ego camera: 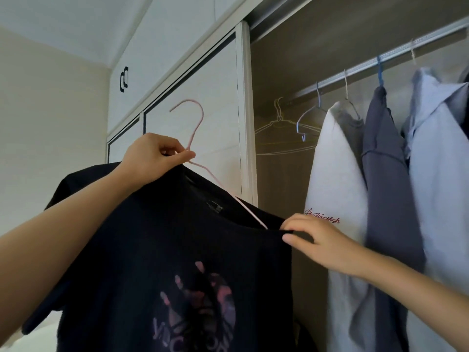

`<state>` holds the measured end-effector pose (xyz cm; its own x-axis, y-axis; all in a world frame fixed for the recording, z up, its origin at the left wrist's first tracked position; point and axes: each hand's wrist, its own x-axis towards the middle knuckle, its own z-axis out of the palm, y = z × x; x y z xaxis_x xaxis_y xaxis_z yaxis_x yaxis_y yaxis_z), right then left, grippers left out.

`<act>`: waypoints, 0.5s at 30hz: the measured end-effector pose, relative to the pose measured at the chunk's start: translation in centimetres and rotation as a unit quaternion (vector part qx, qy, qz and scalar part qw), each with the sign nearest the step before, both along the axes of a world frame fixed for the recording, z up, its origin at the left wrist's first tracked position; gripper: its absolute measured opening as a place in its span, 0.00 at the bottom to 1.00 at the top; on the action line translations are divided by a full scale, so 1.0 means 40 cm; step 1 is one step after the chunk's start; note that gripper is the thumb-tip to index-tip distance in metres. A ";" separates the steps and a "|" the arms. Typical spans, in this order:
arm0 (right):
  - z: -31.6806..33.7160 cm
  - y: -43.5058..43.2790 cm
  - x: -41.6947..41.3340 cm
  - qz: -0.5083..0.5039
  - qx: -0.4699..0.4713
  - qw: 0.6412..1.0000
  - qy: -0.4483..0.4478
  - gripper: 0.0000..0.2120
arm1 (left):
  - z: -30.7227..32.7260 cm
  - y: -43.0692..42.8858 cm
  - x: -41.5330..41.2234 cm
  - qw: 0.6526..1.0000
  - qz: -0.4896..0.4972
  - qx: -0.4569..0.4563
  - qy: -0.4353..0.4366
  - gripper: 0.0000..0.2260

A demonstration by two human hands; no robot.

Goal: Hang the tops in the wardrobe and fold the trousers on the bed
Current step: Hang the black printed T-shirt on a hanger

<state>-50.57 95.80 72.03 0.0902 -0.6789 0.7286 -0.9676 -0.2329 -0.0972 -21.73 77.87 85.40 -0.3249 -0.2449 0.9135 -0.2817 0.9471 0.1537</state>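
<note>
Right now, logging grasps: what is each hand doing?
Left hand: pinching the pink hanger by its neck.
Right hand: pinching the black T-shirt near the shoulder.

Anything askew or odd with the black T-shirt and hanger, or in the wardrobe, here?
Yes: the black T-shirt sits askew on the pink hanger. The hanger tilts down to the right, one arm bare across the neck opening. The left hand pinches its neck; the right hand pinches the shirt's shoulder. The hung tops look orderly.

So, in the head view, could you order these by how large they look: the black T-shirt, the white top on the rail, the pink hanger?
1. black T-shirt: looks largest, but it is nearest the camera, so its lead over the white top is unsure.
2. white top
3. pink hanger: clearly smallest.
</note>
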 end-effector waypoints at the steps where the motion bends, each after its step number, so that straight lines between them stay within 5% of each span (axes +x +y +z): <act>1: 0.010 0.005 0.004 0.005 -0.003 1.000 -0.012 0.12 | -0.003 0.003 -0.004 1.000 0.006 -0.004 -0.002 0.10; 15: 0.122 -0.038 0.145 0.062 0.007 0.984 -0.168 0.13 | -0.035 0.115 -0.157 0.996 -0.018 -0.080 -0.030 0.12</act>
